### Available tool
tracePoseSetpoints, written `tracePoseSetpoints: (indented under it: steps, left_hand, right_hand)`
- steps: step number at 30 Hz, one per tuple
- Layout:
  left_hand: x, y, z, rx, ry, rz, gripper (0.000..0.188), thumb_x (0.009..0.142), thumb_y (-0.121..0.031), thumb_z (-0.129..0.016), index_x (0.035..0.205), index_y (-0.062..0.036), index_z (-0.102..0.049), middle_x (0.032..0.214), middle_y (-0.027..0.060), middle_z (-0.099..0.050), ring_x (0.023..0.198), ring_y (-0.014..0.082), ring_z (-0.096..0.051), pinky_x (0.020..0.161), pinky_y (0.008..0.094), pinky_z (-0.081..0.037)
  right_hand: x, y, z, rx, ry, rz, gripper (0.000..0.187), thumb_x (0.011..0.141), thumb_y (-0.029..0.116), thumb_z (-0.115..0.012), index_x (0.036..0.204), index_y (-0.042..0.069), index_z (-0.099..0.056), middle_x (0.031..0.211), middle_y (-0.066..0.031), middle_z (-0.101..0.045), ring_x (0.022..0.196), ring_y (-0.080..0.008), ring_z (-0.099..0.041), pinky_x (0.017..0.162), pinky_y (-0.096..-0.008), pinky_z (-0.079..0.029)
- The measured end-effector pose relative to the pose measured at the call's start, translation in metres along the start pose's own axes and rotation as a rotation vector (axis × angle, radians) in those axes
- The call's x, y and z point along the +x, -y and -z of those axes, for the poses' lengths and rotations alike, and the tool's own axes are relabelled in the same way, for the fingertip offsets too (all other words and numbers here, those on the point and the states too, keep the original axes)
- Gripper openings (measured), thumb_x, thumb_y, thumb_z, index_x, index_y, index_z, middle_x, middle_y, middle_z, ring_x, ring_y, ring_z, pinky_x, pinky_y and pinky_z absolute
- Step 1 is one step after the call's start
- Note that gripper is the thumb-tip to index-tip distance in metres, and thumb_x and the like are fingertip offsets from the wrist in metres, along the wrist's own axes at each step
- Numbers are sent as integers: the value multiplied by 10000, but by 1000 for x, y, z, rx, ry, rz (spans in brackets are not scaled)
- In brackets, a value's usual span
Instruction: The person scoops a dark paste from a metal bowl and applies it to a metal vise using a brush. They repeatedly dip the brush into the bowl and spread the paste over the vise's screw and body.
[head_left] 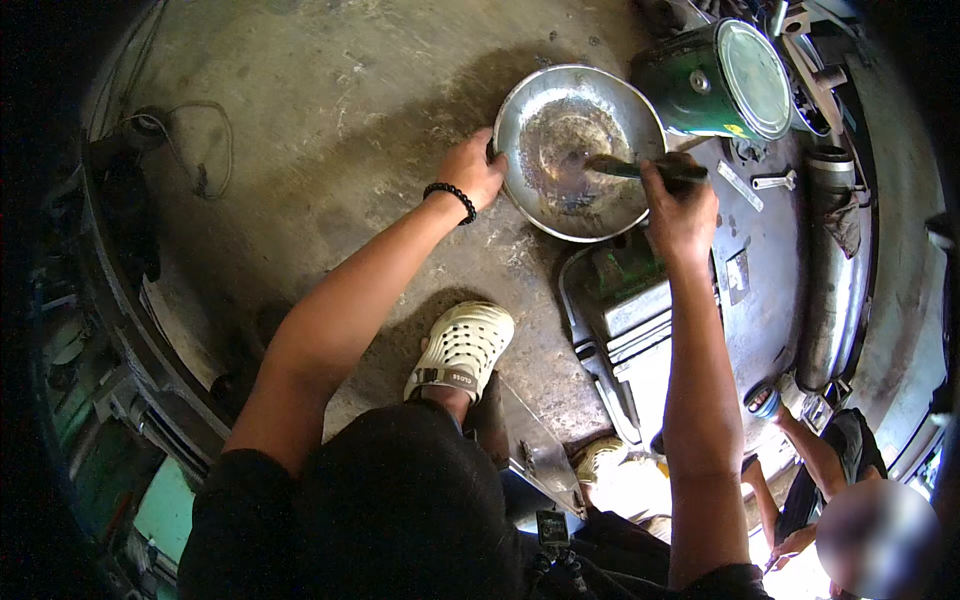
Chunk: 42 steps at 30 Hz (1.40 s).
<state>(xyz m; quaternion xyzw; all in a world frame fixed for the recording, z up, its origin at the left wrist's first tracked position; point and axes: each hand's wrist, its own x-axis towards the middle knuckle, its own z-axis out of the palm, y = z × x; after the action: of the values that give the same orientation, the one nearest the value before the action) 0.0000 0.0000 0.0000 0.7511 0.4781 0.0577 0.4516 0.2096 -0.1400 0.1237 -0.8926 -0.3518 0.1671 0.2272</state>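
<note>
A round, shallow metal basin (535, 190) with a dull rim and brown, dark stains on its inner bottom lies tilted in front of me. My left hand (474, 172), with a black bead bracelet at the wrist, grips the basin's left rim. In my right hand (684, 210), at the right rim, is a dark brush-like tool (620, 168). Its narrow end reaches over the stained middle of the basin. Whether that end touches the metal I cannot tell, and my fingers hide part of the tool.
Beyond the basin's right side lies a green drum (690, 85) with a pale lid. A black moulded case (625, 285), a wrench (774, 182) and a metal cylinder (832, 290) are to the right. Another person (840, 455) crouches at lower right. A cord (228, 140) lies on the floor at left.
</note>
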Motion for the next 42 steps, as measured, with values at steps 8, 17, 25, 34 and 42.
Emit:
tracePoseSetpoints:
  steps: [8,17,25,34,42]
  left_hand:
    - [0,-11,-11,39,20,22,428,938,-241,-630,1300,-24,-559,1134,221,-673,969,326,-673,870,425,-517]
    - [-6,-17,-4,57,-52,86,704,934,-512,-583,1400,4,-472,1168,244,-661,1103,347,-645,938,426,-509]
    - [-48,-21,-1,-4,-31,113,770,901,-523,-616,1368,73,-475,1146,283,-657,1116,378,-631,972,425,-490]
    - [-22,-9,-41,-59,-28,87,420,924,-309,-592,1162,37,-607,1108,285,-656,1080,426,-614,931,467,-484]
    - [-3,-1,-29,-90,17,142,470,968,-238,-562,1354,23,-498,1083,198,-695,726,213,-716,615,344,-570]
  right_hand:
    - [-38,-21,-22,161,-82,71,288,828,216,-741,997,-11,-686,895,-215,-724,859,-319,-730,793,-383,-553]
    - [-32,-36,-20,178,-29,78,303,817,214,-744,1047,24,-692,956,-207,-726,920,-317,-722,839,-388,-551]
    - [-30,-51,-12,204,-22,61,332,817,240,-747,1067,29,-695,976,-192,-730,955,-312,-713,867,-379,-544]
    - [-35,-47,-2,229,-42,61,312,819,237,-730,1049,27,-702,958,-182,-734,921,-297,-720,854,-368,-540]
    - [-35,-51,-3,222,2,33,323,822,233,-729,1047,4,-694,948,-178,-736,917,-303,-720,849,-368,-541]
